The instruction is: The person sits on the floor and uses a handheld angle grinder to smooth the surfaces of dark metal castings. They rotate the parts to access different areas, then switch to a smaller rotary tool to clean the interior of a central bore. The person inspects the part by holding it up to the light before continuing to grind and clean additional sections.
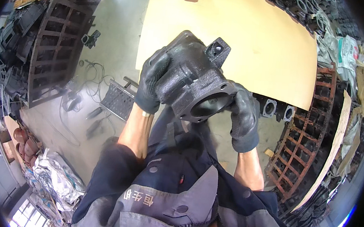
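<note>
A black cast metal housing (185,70) is held up in front of my body, tilted so that its round flanged opening points down toward me. A bracket with a hole sticks out at its upper right. My left hand (153,78), in a dark glove, grips the casting's left side. On the other side my gloved right hand (243,112) is closed on the flange edge beside the opening. The right fingertips are partly hidden behind the flange.
Beyond the casting lies a large yellow sheet (257,42), with black castings along its far edge and more castings (270,108) below its near edge. Metal racks stand at left (58,46) and right (303,137). A loose cable (94,71) and a ridged metal plate (117,100) lie on the floor.
</note>
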Demonstrator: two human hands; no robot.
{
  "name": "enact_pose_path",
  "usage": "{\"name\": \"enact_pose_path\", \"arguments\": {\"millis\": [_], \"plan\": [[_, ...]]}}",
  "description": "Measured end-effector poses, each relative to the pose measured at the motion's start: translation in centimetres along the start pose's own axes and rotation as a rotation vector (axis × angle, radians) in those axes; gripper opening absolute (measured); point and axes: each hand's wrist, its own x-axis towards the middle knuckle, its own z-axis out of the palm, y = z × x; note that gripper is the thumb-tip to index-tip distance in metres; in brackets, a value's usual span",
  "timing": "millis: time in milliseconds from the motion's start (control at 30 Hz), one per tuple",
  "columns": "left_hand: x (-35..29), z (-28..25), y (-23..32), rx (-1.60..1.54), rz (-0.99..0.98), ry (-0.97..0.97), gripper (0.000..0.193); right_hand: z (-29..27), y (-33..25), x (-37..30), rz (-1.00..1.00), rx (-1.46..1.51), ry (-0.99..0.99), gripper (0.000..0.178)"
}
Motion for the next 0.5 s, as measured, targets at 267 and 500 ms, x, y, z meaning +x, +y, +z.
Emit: {"name": "enact_pose_path", "arguments": {"millis": [267, 500], "plan": [[1.9, -1.9, -0.4, -0.143, 0.059, 0.098, 0.033, 2.0, -3.6, 3.6, 0.105, 0.026, -0.120, 0.042], [1.9, -1.5, -0.6, 0.013, 0.174, 0.116, 0.033, 2.2, -4.5, 6.4, -0.156, -0.004, -0.102, 0.036]]}}
